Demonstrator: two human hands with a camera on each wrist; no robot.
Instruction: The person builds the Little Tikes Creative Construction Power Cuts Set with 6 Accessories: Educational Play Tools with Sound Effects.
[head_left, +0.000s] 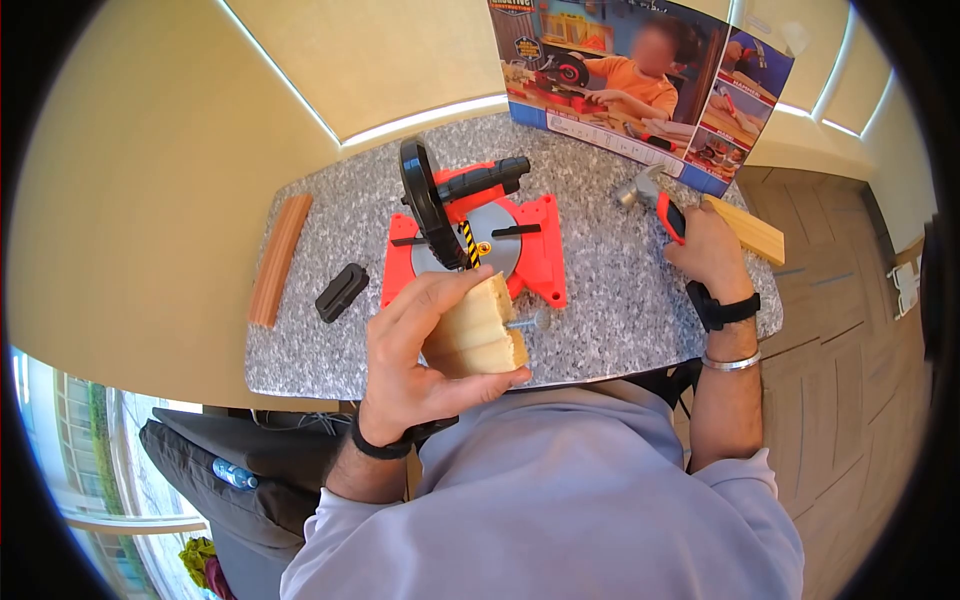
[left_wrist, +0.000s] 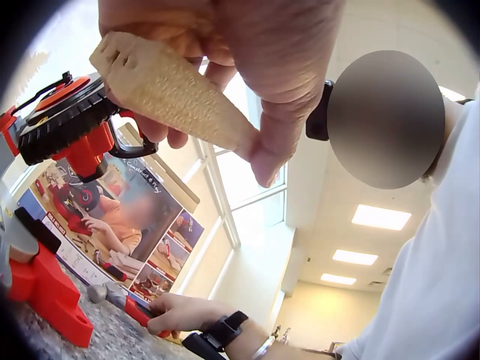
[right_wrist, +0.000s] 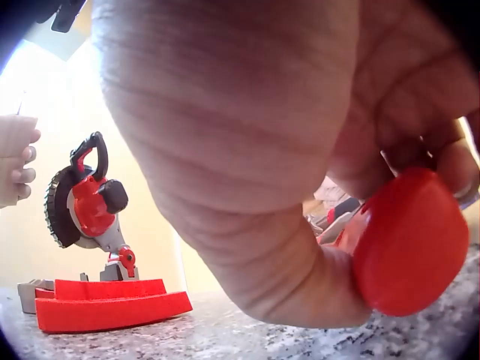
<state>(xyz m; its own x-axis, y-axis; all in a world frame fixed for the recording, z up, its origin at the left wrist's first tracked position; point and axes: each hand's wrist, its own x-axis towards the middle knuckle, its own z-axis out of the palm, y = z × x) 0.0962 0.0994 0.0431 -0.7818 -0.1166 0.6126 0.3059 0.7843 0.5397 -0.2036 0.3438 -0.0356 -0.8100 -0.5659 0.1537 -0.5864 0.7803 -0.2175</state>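
Observation:
Raised above the front of the table, my left hand (head_left: 400, 345) grips a pale wood-look block (head_left: 460, 335) between thumb and fingers. A grey toy nail (head_left: 530, 322) sticks out from its right side. The block's (left_wrist: 172, 97) rough face shows in the left wrist view. At the table's right side, my right hand (head_left: 712, 245) holds a toy hammer (head_left: 645, 187) by its red and black handle, its grey head pointing away. In the right wrist view the handle's red end (right_wrist: 412, 244) pokes out of the fist.
A red and black toy miter saw (head_left: 475, 195) stands mid-table, just beyond the block. Left of it lie a black oblong piece (head_left: 342, 292) and a brown plank (head_left: 280, 260). A yellowish plank (head_left: 750, 232) lies by the right hand. A large printed box (head_left: 640, 90) stands behind.

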